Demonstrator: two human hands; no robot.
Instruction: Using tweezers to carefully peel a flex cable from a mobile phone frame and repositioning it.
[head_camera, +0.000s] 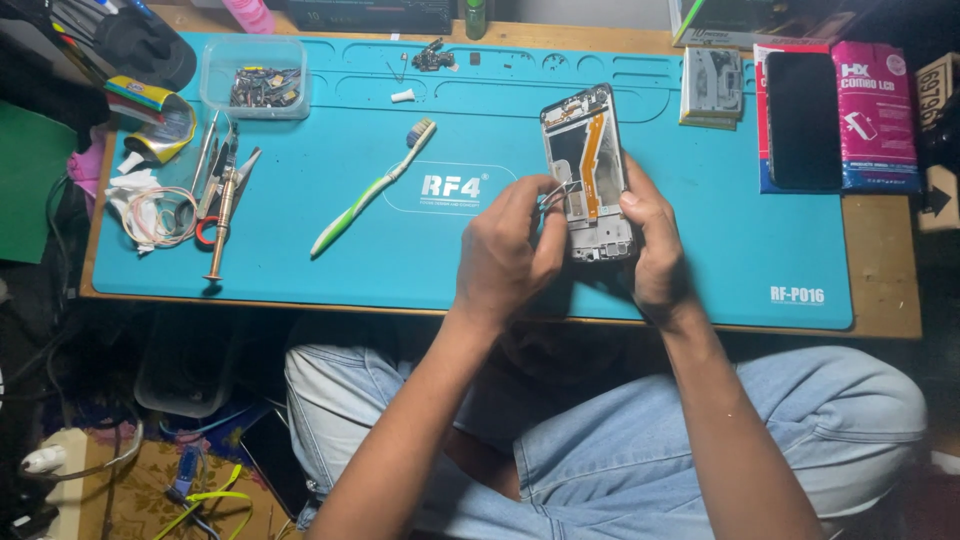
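An opened phone frame (588, 160) with an orange flex strip inside is held upright over the blue work mat (400, 250). My right hand (652, 250) grips its lower right edge, thumb on the side. My left hand (508, 250) pinches metal tweezers (556, 192) whose tips touch the left inner part of the phone frame. What the tips hold is too small to tell.
A green and white toothbrush (370, 190) lies mid-mat. Screwdrivers and tools (222, 195) lie at the left, next to a clear parts box (254, 78). A dark phone screen (802, 120) on a pink package and small boxes (711, 85) sit at the right.
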